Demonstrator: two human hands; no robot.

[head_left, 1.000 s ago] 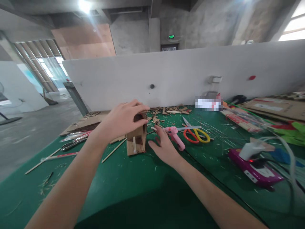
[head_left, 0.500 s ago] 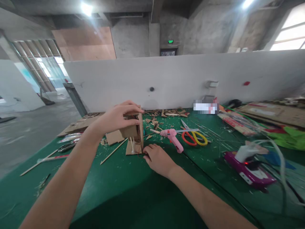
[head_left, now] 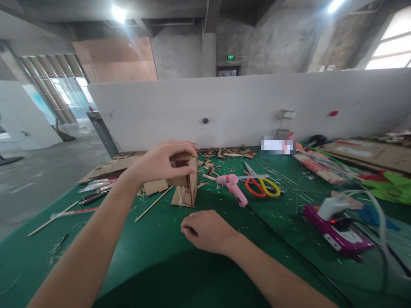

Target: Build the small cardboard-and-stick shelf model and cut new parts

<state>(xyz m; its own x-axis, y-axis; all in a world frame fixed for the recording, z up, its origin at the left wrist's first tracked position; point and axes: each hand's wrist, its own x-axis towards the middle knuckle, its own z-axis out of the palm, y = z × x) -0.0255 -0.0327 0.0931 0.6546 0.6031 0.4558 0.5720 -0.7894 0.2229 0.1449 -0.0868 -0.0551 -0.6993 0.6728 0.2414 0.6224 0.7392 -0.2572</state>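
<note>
"Since the right hand (head_left: 207, 231) is curled nearest, is it gripping anything?"

"Can't tell, fingers hide it. Box (head_left: 194, 184) stands upright just beyond, on the table (head_left: 150, 252)."

"Left hand (head_left: 160, 160)?"

"Gripping box top between thumb and fingers, probably to steady it."

"Glue gun (head_left: 236, 191)?"

"Right of box, nozzle toward it, likely for quick reach. Scissors (head_left: 272, 195) beside, handles nearer. Scraps (head_left: 221, 152) by the wall (head_left: 154, 111), out of the way."

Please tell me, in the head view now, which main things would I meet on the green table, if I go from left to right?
Dark-handled tool, thin wooden stick, cardboard structure, pink glue gun, scissors, purple power strip.
</note>
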